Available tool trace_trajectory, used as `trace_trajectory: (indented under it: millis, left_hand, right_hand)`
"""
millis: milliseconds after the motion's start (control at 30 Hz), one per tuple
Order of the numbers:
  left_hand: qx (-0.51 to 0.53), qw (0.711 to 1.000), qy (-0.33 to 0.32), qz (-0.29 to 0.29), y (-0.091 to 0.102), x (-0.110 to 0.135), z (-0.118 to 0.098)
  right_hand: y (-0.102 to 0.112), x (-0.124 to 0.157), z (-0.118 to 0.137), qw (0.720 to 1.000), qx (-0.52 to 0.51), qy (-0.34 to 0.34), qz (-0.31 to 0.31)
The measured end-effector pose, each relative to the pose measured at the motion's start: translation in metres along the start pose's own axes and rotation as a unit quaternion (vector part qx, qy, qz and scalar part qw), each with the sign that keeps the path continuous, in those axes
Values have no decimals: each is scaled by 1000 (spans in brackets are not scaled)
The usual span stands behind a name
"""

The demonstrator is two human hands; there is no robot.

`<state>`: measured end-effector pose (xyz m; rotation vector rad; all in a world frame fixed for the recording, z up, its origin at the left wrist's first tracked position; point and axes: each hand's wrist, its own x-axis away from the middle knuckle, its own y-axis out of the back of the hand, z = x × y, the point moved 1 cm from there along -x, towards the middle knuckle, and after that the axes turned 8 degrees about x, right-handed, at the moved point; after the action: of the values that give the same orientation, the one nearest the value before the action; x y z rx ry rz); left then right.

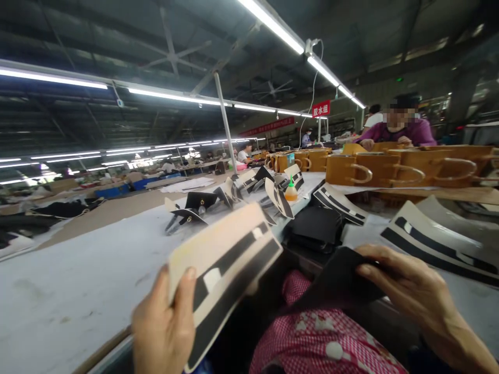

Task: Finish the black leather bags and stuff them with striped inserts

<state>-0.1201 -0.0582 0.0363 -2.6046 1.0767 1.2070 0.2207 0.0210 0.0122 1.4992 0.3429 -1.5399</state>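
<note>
My left hand (166,324) grips the lower corner of a cream card panel with black strips (226,265), thumb on top, holding it tilted over my lap. To the right, my right hand (409,291) pinches the edge of a black leather piece (339,280) that lies over my red-and-white patterned apron (323,343). Both hands are closed on their pieces, close to the near edge of the white worktable (78,280).
More cream-and-black panels (436,244) and folded black pieces (195,205) lie along the table, with a small orange glue bottle (290,191). Tan leather bag shells with handles (370,169) line the back right. A person in a purple top (401,130) works behind them.
</note>
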Motion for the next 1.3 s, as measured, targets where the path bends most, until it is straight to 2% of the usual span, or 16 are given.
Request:
trace_trajectory:
  millis: [67,167,233,300,433,567,667,767,900,1300]
  left_hand:
    - [84,990,14,109,-34,9,-3]
    - [208,942,69,256,-77,27,-7]
    - [247,917,105,294,-95,37,-10]
    - [255,914,122,290,-103,44,-13]
    - [268,913,136,276,-106,48,-18]
    - [294,896,157,294,-104,47,-23]
    - [323,874,155,328,-101,48,-29]
    - [347,861,141,345,-99,50,-35]
    - [355,859,137,341,-97,52,-38]
    - [338,865,107,356,-90,52,-40]
  right_hand:
    - [-5,-6,18,999,-24,28,23]
    - [-14,-10,33,997,-34,49,54]
    - [-21,-9,37,997,-1,51,56]
    - [-25,-8,38,997,47,47,41]
    - [-25,-5,39,997,70,44,-1]
    - [-13,-6,39,998,-31,50,-19]
    - [-11,-7,44,995,-77,64,3]
    - [-16,-8,52,997,-33,67,21]
    - [-18,-7,58,996,28,89,1]
    - [-16,-6,57,993,31,111,36]
